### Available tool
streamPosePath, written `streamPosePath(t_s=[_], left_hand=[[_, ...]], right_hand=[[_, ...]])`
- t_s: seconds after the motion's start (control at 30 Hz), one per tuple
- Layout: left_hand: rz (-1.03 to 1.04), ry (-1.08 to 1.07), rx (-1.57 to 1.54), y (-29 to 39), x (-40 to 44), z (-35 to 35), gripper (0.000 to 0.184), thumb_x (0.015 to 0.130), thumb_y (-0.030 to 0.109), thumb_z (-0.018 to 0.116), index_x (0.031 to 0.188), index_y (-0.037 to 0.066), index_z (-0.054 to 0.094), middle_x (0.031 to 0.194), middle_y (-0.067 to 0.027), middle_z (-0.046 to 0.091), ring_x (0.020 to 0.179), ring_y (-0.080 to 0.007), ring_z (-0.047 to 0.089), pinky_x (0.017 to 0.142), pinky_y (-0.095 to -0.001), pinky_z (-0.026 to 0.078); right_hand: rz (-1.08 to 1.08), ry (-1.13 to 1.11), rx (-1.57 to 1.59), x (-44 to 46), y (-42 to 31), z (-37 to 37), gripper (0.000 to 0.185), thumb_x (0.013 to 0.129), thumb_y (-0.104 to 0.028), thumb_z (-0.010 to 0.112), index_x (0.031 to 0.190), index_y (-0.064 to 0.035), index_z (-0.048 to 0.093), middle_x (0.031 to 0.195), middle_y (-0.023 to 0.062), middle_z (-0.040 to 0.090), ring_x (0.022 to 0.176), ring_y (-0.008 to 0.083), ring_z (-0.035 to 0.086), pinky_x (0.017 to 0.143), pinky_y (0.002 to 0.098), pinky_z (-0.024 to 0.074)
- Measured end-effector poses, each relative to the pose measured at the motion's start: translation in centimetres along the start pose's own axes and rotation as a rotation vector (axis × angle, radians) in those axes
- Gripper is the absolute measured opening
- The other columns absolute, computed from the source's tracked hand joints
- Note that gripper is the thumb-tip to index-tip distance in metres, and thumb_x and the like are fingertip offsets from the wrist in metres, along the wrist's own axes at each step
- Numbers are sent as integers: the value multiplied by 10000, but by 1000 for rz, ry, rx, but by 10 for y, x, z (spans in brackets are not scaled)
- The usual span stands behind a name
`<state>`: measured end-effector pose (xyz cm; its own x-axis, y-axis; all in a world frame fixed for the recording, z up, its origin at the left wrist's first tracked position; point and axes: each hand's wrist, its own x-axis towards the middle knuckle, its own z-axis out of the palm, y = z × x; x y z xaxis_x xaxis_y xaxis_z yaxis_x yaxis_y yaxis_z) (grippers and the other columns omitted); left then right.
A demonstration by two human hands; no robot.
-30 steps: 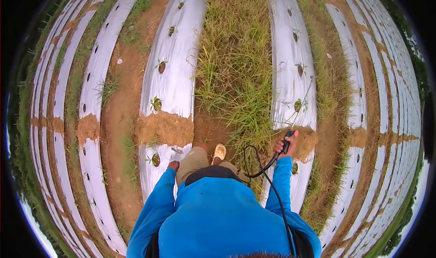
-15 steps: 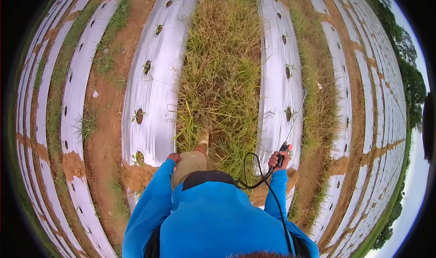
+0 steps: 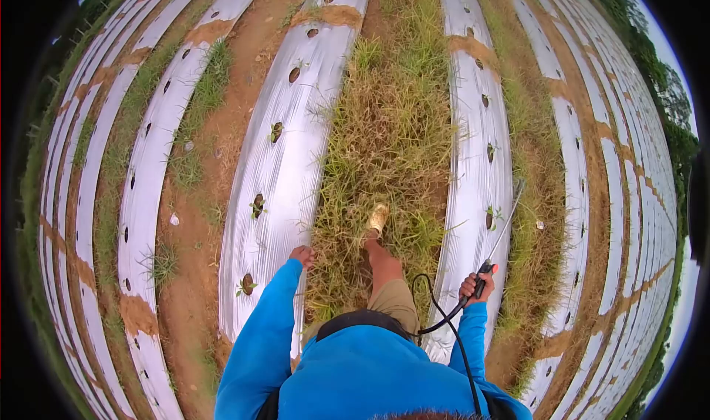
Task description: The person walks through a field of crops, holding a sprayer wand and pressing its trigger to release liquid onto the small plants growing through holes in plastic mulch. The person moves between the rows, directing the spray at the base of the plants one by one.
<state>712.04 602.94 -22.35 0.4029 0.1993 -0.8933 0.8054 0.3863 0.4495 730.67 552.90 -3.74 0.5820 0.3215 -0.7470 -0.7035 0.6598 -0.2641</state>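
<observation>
With twelve o'clock straight ahead, we see the right hand [image 3: 476, 287] at four o'clock, its fingers wrapped around a black plastic handle with a red end [image 3: 484, 273]. From it a long, thin, grey metal rod [image 3: 504, 230] points toward three o'clock, over the edge of the long, white, shiny plastic strip [image 3: 467, 231]. The left hand [image 3: 302, 256] is between seven and eight o'clock, fingers loosely bent, and we see nothing in them.

We think the rod could poke the small green leafy plant [image 3: 491, 218] at three o'clock if the wrist dips, or its hard tip could rip the strip. The black bendy hose [image 3: 445, 320] loops near five o'clock; a leg could snag it and tug the handle. The tangled green-and-brown grass [image 3: 392, 139] at twelve o'clock could trip the dirty yellowish shoe [image 3: 378, 218] near the middle.
</observation>
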Motion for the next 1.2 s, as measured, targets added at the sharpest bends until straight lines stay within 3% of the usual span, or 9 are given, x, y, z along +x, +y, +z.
streamPosePath(t_s=[0.27,0.47,0.63,0.77,0.83,0.97,1.03,1.1,1.2], left_hand=[[-334,156,33,83,75,-27,175,790,235,520,890,95,551,667,-75,536,489,-167,492,440,-331,382],[320,145,282,228,87,-20,298,760,316,497,929,93,601,878,-120,593,766,-244,599,604,-395,504],[22,204,47,371,120,-13,244,783,291,501,925,110,584,756,-64,579,626,-176,568,504,-325,456],[50,192,40,431,184,-7,228,791,283,490,911,107,574,710,-55,564,570,-162,541,483,-305,427],[-227,163,-15,446,238,-4,219,781,254,506,915,93,573,719,-67,569,565,-172,539,491,-330,434],[-302,134,242,482,340,0,218,770,269,515,828,71,584,685,-82,582,518,-196,545,468,-358,438],[-280,145,382,524,385,5,266,767,306,505,757,55,591,645,-86,585,479,-202,540,451,-353,445],[317,-17,891,576,446,-10,183,802,240,480,840,94,583,655,-88,575,534,-206,568,445,-391,415],[21,-27,96,762,430,8,183,804,245,463,816,93,566,607,-63,542,452,-171,499,404,-352,380]], right_hand=[[-55,-34,19,226,-96,159,217,641,-256,565,618,-86,430,465,-14,335,364,129,350,325,263,300],[-7,-136,4,306,-167,301,215,659,-256,567,672,-62,473,505,-5,368,379,113,344,332,242,308],[-19,-127,-102,381,-207,396,201,671,-254,557,671,-71,473,500,2,380,379,123,369,332,253,321],[14,-176,-59,452,-237,452,193,683,-255,545,660,-78,473,497,0,389,379,128,381,341,250,341],[-18,-103,-75,487,-250,475,200,674,-258,552,657,-77,470,497,-3,390,375,126,378,336,250,337],[-55,28,-97,524,-272,513,220,669,-252,561,630,-55,473,497,7,413,366,132,390,329,256,336],[31,29,-63,535,-294,549,223,657,-252,561,608,-56,467,491,6,407,375,131,392,338,252,344],[16,24,-45,548,-315,580,226,663,-253,560,627,-50,467,502,8,408,386,128,385,347,250,344],[26,-95,69,575,-339,627,206,682,-235,555,675,-55,454,529,2,385,403,119,370,357,241,328]])
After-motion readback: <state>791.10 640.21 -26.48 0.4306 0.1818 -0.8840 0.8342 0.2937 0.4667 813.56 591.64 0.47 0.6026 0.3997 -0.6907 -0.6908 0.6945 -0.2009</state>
